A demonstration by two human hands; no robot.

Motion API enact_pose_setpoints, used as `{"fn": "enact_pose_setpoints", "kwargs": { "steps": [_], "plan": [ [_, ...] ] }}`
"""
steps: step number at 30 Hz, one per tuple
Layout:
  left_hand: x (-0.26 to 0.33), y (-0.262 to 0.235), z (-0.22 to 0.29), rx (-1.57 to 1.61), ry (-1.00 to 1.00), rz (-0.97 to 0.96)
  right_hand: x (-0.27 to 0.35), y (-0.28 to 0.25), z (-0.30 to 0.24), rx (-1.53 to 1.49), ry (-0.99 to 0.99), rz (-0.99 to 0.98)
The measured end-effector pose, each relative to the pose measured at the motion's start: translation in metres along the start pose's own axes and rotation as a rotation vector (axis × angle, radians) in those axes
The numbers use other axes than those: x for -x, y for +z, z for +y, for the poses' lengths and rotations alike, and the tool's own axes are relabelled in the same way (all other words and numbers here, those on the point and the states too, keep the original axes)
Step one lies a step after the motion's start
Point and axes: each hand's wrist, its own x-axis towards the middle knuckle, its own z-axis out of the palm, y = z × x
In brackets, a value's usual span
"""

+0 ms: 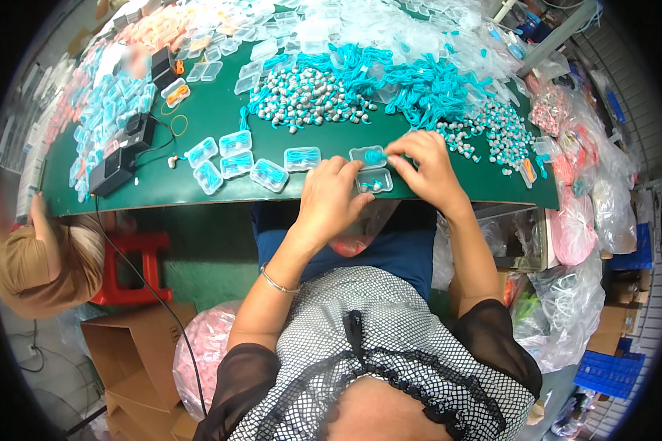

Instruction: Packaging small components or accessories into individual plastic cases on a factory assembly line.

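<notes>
2 hands, left hand and right hand, pinch an open clear plastic case holding teal corded earplugs on green felt table.

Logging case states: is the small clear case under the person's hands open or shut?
Open. The clear case lies with its lid half flat beside the base, teal cord in one half, grey earplugs in the other, between the left hand and right hand.

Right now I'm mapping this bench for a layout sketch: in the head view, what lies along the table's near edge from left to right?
Black device → row of closed clear cases with teal cords → left hand → open clear case → right hand → small case with orange piece.
</notes>
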Motion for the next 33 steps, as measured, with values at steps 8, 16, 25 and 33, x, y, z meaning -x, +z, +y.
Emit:
{"fn": "enact_pose_setpoints", "kwargs": {
  "steps": [8,16,25,33],
  "plan": [
    [0.000,0.005,-0.002,0.041,-0.028,0.022,0.016,0.012,-0.012,0.186,-0.153,-0.054],
    [-0.002,0.006,-0.003,0.038,-0.006,0.031,0.016,0.009,-0.009,0.174,-0.195,-0.087],
    [0.001,0.005,-0.003,0.016,0.026,0.052,-0.010,0.012,0.006,0.318,-0.113,-0.036],
    [0.001,0.004,-0.001,0.136,-0.014,0.105,-0.010,0.012,0.001,0.201,-0.167,0.001]
  ]
}}
